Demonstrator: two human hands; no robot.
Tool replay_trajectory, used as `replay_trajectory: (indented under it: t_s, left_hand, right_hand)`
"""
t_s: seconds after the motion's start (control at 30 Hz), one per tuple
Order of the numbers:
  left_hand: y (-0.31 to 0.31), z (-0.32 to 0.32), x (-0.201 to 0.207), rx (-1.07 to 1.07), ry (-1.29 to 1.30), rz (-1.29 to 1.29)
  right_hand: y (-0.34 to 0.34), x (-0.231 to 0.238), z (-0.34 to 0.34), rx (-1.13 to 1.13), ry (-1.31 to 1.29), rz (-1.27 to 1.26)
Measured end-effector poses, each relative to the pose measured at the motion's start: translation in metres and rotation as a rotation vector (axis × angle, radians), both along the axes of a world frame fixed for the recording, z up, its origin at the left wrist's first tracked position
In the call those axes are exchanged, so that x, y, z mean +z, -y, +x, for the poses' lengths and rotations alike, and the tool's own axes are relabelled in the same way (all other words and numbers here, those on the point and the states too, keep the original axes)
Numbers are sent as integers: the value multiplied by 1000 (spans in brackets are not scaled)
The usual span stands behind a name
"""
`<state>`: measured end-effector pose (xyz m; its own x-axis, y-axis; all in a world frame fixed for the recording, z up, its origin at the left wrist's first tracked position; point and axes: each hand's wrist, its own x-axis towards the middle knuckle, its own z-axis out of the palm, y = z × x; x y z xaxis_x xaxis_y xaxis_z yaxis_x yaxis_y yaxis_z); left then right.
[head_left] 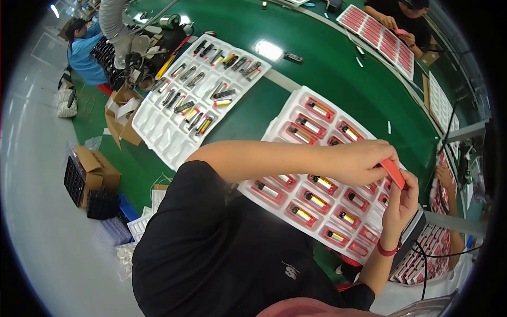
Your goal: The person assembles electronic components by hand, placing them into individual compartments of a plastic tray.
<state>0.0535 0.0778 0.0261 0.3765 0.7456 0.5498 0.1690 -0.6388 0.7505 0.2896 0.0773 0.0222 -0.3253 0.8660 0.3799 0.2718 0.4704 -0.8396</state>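
My left hand (364, 161) reaches across from the left, its fingers closed on a flat, red-orange plastic shell (393, 174). At the shell's lower end, my right hand (402, 203) grips it too, thumb and fingers bent around it. A dark red band circles my right wrist. Under my arms lies a white moulded tray (270, 131) with red casings in its pockets. Many casings hold a small part with a black end and a silver or yellow body, such as this one (316, 199). My left forearm hides the tray's middle. The shell's inside cannot be seen.
A second white tray (153, 124) on the green table (232, 129) holds several black and silver units. Cardboard boxes (97, 171) stand at the left. Someone in blue (86, 55) sits at far left. At top right another person's hands (390, 22) work beside a tray of red casings.
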Motion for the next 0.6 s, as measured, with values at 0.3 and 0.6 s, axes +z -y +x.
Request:
replay_trajectory:
  t_s: [0.3, 0.6]
  left_hand:
    - [35, -19, 0, -367, 329, -920]
    - [120, -355, -56, 1129, -311, -214]
  right_hand:
    - [9, 8, -7, 367, -384, -410]
    - [28, -11, 107, -388, -69, -362]
